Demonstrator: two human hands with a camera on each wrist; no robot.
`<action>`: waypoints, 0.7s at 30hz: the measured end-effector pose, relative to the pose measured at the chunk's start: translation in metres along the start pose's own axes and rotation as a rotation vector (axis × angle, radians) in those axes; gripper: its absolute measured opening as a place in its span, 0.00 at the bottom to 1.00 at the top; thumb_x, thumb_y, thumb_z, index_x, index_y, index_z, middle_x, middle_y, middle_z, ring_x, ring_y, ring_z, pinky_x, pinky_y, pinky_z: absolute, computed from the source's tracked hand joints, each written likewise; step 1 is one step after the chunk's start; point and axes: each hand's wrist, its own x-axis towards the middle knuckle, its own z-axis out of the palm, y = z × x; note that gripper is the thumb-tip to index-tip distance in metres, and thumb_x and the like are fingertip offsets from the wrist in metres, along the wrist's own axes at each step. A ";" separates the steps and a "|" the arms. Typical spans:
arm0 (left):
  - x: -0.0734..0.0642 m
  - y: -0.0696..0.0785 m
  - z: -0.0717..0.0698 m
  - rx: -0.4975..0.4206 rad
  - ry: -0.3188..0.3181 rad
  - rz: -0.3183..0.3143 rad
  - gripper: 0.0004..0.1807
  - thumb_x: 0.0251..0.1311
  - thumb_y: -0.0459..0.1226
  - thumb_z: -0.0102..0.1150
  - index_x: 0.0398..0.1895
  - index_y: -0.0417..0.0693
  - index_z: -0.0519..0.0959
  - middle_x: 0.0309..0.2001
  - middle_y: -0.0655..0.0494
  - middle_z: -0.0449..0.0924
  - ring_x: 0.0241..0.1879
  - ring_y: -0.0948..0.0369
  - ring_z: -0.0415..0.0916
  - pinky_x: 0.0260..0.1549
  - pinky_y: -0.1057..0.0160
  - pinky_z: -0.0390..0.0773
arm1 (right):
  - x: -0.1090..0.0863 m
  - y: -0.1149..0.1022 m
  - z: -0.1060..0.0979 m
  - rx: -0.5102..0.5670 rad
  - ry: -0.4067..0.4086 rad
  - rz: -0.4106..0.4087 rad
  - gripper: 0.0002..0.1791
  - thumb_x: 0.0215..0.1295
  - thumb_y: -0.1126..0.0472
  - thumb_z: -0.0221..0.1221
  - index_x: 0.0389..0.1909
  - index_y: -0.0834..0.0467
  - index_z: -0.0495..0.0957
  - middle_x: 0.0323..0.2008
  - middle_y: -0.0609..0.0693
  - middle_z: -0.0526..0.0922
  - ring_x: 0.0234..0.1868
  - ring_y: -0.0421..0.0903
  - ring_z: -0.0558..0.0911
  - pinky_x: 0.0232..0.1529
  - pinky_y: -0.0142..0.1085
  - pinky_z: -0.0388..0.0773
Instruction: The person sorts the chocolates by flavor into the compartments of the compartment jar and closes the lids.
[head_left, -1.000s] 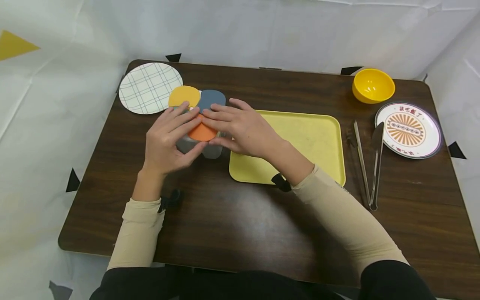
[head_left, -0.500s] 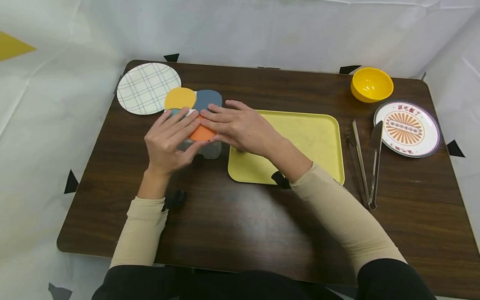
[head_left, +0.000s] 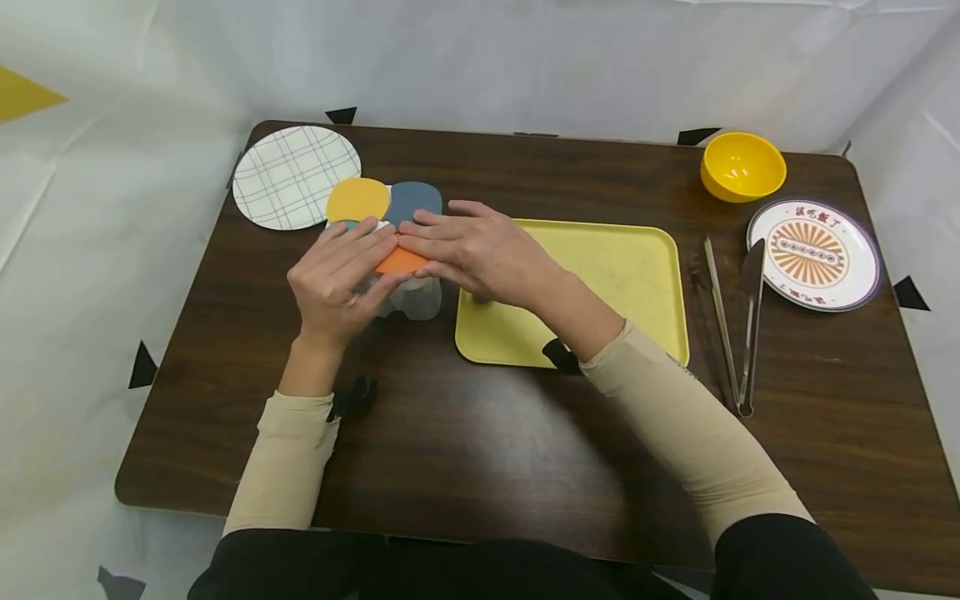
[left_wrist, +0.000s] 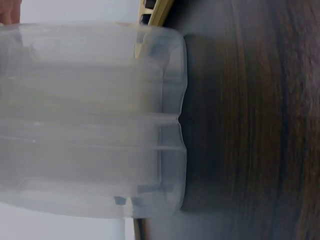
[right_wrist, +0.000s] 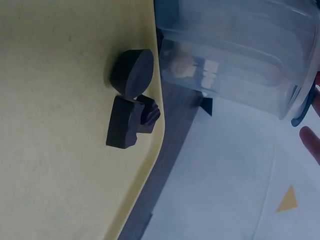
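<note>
A translucent plastic canister stands at the tray's left edge. Its top has coloured flaps: a yellow flap, a blue flap, a partly covered teal one and an orange flap. My left hand lays its fingers over the teal and orange flaps, its thumb at the orange flap's front edge. From the other side my right hand holds the same flap, fingers on top and thumb at the front. The orange flap tilts, front edge raised. Pale contents show through the canister wall.
The yellow tray holds several dark brown pieces near its left edge. A checked white oval plate lies behind left. On the right are metal tongs, a yellow bowl and a printed plate.
The orange flap's front edge has risen, so it looks narrower and more of the canister's front shows. Both hands stay on it, the thumbs slightly higher.
</note>
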 end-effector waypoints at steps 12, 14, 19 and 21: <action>0.001 0.002 0.001 0.037 0.011 -0.089 0.23 0.64 0.54 0.58 0.45 0.45 0.88 0.41 0.51 0.87 0.42 0.54 0.85 0.44 0.50 0.80 | 0.008 -0.002 -0.005 0.110 -0.054 0.114 0.23 0.76 0.48 0.46 0.66 0.51 0.74 0.62 0.45 0.77 0.66 0.41 0.71 0.69 0.45 0.56; 0.002 0.002 0.001 0.031 0.015 -0.095 0.22 0.66 0.52 0.55 0.45 0.45 0.88 0.41 0.51 0.87 0.41 0.54 0.85 0.44 0.50 0.80 | 0.010 -0.002 -0.006 0.140 -0.043 0.138 0.22 0.76 0.48 0.47 0.65 0.50 0.75 0.60 0.46 0.78 0.66 0.41 0.71 0.70 0.45 0.56; 0.004 0.004 0.001 0.033 0.042 -0.126 0.21 0.68 0.49 0.52 0.44 0.45 0.88 0.40 0.52 0.87 0.35 0.52 0.84 0.39 0.50 0.80 | 0.011 0.000 -0.003 0.208 0.014 0.175 0.21 0.76 0.50 0.48 0.64 0.52 0.76 0.58 0.45 0.80 0.62 0.41 0.75 0.70 0.44 0.56; 0.005 0.005 0.002 0.037 0.054 -0.144 0.21 0.68 0.49 0.52 0.43 0.45 0.88 0.38 0.53 0.87 0.33 0.52 0.83 0.35 0.50 0.80 | 0.010 0.002 -0.001 0.228 0.038 0.178 0.21 0.76 0.52 0.49 0.64 0.53 0.75 0.58 0.44 0.80 0.60 0.41 0.76 0.69 0.43 0.56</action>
